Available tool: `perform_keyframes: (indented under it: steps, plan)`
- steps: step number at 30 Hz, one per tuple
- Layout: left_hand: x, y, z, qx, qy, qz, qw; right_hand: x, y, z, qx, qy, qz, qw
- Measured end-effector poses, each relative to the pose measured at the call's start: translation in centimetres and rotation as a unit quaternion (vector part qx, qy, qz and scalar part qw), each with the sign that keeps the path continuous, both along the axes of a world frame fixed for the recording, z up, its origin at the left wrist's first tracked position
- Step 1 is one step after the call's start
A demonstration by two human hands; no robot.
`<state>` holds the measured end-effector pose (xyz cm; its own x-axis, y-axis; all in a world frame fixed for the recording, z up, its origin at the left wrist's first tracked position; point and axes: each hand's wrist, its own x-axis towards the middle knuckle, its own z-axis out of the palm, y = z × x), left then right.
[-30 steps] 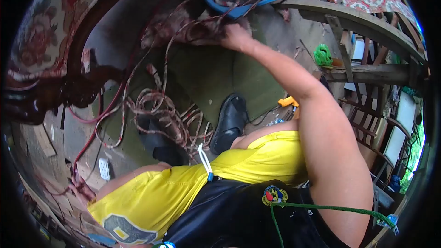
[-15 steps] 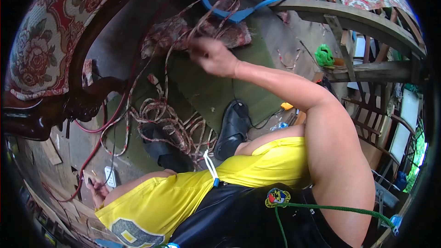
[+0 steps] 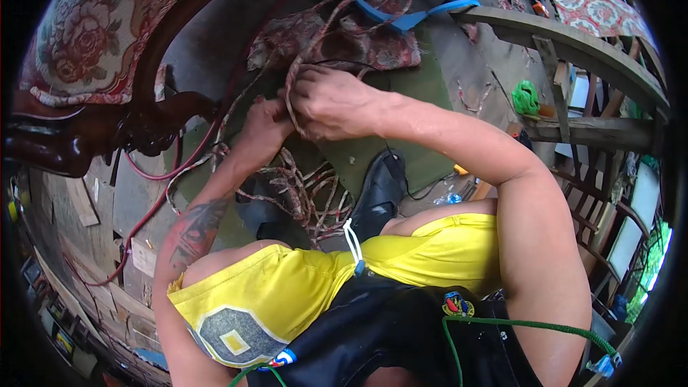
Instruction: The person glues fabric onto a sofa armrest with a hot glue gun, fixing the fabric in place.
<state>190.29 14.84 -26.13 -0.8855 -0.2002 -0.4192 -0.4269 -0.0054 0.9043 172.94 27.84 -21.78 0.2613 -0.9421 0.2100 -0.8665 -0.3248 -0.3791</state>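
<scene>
A long length of upholstery piping (image 3: 324, 25), a cord covered in red and cream fabric, runs down from the heap of fabric into my hands. My right hand (image 3: 333, 104) is closed round it, fingers curled. Close against it, my left hand (image 3: 266, 129) has its fingertips pinched together on what seems to be the same piping; the exact grip is partly hidden. More piping (image 3: 304, 190) lies in tangled loops below, between and over my black sandals (image 3: 383, 179). Floral fabric pieces (image 3: 390, 46) sit on the floor just beyond my hands.
On the left stands a carved dark wood chair frame (image 3: 64, 140) with floral upholstery (image 3: 82, 43). A blue plastic frame (image 3: 408, 18) is at the top. Bare wooden framing (image 3: 602, 32) and a green plastic bag (image 3: 525, 97) are on the right. A red hose (image 3: 129, 240) crosses the floor.
My left hand has come up from the lower left, beside the white power strip, to meet my right hand. The right hand has slowed and is closed on the piping. The view has shifted slightly.
</scene>
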Motion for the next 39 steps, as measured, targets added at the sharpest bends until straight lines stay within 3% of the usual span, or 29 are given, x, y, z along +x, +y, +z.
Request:
perform_keyframes:
  steps: [1,2,4,6,8,10,12,13,14,15,17,19,21,22,23,24,25,26,27,28,29,31,32,34,35,39]
  plan:
    - [-0.6,0.6,-1.0,0.09,0.03,0.073,0.993,-0.6,0.0,0.8,0.113,0.007,-0.042,0.993]
    - [-1.0,0.6,-0.6,0.094,0.033,0.067,0.993,-1.0,0.1,1.5,0.222,0.011,-0.084,0.971]
    - [-1.9,-0.4,1.6,-0.051,0.028,0.107,0.993,-2.7,0.4,3.6,0.212,0.068,-0.091,0.971]
    - [-2.6,0.1,4.8,-0.15,0.159,0.177,0.96,-4.0,-0.1,5.1,0.17,0.123,-0.079,0.974]
    - [-3.5,-0.1,7.9,-0.271,0.323,0.101,0.901,-4.3,-1.3,7.1,0.005,0.166,-0.029,0.986]
    - [-4.7,1.0,10.9,-0.257,0.343,0.081,0.9,-4.1,-2.9,10.4,0.01,0.228,-0.024,0.973]
    - [-4.4,0.8,10.6,-0.232,0.323,0.091,0.913,-4.4,-4.0,12.5,-0.138,0.259,-0.09,0.952]
    - [-3.9,0.5,10.5,-0.106,0.27,0.099,0.952,-4.6,-4.0,14.3,-0.061,0.204,-0.092,0.973]
    - [-3.2,-0.1,10.4,0.022,0.211,0.104,0.972,-5.5,-4.5,14.1,-0.094,0.181,-0.078,0.976]
    - [-2.2,-1.6,11.6,-0.011,0.096,0.037,0.995,-6.3,-5.0,14.2,-0.128,0.159,-0.063,0.977]
    - [1.0,-2.4,12.0,-0.005,0.086,0.03,0.996,-7.2,-5.0,14.3,-0.209,0.099,-0.043,0.972]
    - [5.9,-2.7,11.7,-0.016,0.094,0.075,0.993,-8.2,-3.7,15.1,-0.158,0.062,-0.044,0.984]
    - [12.8,-3.2,11.9,-0.073,0.071,0.134,0.986,-9.0,-3.3,15.2,0.088,0.055,-0.152,0.983]
    - [16.3,-2.5,11.7,-0.086,0.06,0.144,0.984,-10.1,-2.7,13.4,0.064,0.055,-0.132,0.988]
    - [20.0,-1.5,11.1,0.001,0.101,0.287,0.952,-9.7,-2.2,10.4,0.101,0.016,-0.213,0.972]
    - [23.7,-1.1,11.1,0.065,0.103,0.385,0.915,-11.3,-2.7,9.0,0.242,0.083,-0.165,0.953]
    - [27.4,-0.7,11.1,0.121,0.116,0.481,0.861,-12.7,-1.6,4.8,0.15,0.104,-0.136,0.974]
    - [31.3,-0.5,11.4,0.16,0.093,0.536,0.824,-12.9,-1.3,3.2,0.253,0.155,-0.18,0.938]
    - [35.4,0.1,10.5,0.1,0.054,0.617,0.779,-11.2,-2.8,5.6,0.43,0.125,-0.206,0.87]
    - [38.1,0.7,10.1,0.066,0.02,0.662,0.746,-12.6,-1.6,2.0,0.367,0.136,-0.195,0.899]
    - [40.7,1.3,9.7,0.033,-0.016,0.703,0.71,-11.3,-2.2,2.5,0.416,0.14,-0.198,0.876]
    - [44.4,1.8,8.8,-0.091,-0.201,0.665,0.713,-11.4,-1.7,0.7,0.371,0.048,-0.149,0.915]
    - [45.1,1.9,7.9,-0.112,-0.217,0.683,0.689,-11.7,-1.8,-0.3,0.357,0.01,-0.113,0.927]
    - [49.6,1.0,4.6,-0.142,-0.255,0.661,0.691,-10.6,-2.5,-1.0,0.42,0.103,-0.139,0.891]
    - [52.1,0.6,2.0,-0.155,-0.231,0.653,0.704,-10.7,-1.7,-2.2,0.382,0.029,-0.159,0.91]
    - [52.9,0.4,0.0,-0.158,-0.267,0.644,0.699,-10.1,-0.5,-1.9,0.352,-0.001,-0.125,0.928]
